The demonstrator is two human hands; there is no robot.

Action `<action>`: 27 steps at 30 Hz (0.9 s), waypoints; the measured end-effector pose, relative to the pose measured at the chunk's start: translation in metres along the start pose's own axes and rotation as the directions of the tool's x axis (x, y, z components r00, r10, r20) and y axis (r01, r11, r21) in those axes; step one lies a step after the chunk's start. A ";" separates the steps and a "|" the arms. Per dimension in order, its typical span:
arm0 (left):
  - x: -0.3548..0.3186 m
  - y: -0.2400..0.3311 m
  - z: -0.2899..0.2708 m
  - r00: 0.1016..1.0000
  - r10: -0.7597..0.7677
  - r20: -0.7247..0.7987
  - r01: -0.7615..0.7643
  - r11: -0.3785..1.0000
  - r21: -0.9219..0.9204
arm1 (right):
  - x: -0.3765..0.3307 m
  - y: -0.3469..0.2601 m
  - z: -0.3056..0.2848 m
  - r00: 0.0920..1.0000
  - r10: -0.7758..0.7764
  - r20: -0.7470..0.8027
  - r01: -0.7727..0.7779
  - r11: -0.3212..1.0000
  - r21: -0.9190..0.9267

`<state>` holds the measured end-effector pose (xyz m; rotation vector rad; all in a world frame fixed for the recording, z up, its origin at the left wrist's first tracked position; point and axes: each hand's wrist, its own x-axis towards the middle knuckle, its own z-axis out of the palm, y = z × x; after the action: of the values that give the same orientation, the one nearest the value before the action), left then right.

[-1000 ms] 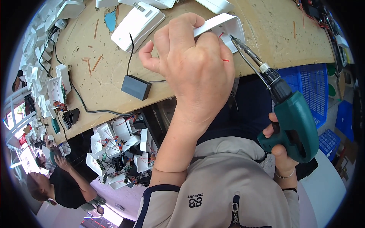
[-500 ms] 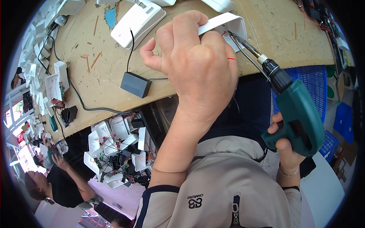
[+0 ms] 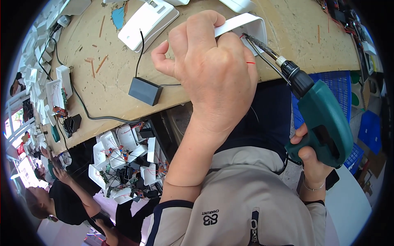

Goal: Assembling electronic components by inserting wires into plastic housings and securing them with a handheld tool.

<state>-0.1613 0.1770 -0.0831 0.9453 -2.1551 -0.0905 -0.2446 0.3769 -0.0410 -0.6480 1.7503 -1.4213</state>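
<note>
Left hand around white plastic casing

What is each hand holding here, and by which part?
Left hand grips the white plastic housing along its near edge at the bench edge; right hand holds the green electric screwdriver by its handle.

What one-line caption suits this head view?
Left hand grips a white plastic housing at the workbench edge while right hand aims a green electric screwdriver into it.
</note>
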 end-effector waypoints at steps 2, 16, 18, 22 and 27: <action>0.000 0.001 0.000 1.000 -0.002 -0.002 0.002 1.000 -0.002 | 0.000 0.000 0.000 1.000 -0.010 0.001 0.010 1.000 -0.006; 0.000 0.001 0.001 1.000 -0.013 -0.017 0.012 1.000 -0.007 | 0.003 -0.002 0.006 0.998 -0.059 0.033 0.059 0.998 -0.014; -0.001 0.001 0.001 1.000 -0.002 -0.015 0.002 1.000 0.003 | 0.004 -0.005 0.015 0.989 -0.030 -0.143 0.016 0.994 -0.104; -0.001 0.001 0.000 1.000 -0.013 -0.016 0.013 1.000 -0.006 | 0.004 -0.005 0.015 0.987 -0.045 -0.153 0.029 0.994 -0.105; -0.001 0.001 0.000 1.000 -0.001 -0.027 0.001 1.000 -0.010 | 0.003 -0.005 0.015 0.987 -0.055 -0.152 0.040 0.994 -0.097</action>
<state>-0.1619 0.1780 -0.0833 0.9366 -2.1272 -0.0888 -0.2343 0.3651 -0.0385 -0.6477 1.9440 -1.4620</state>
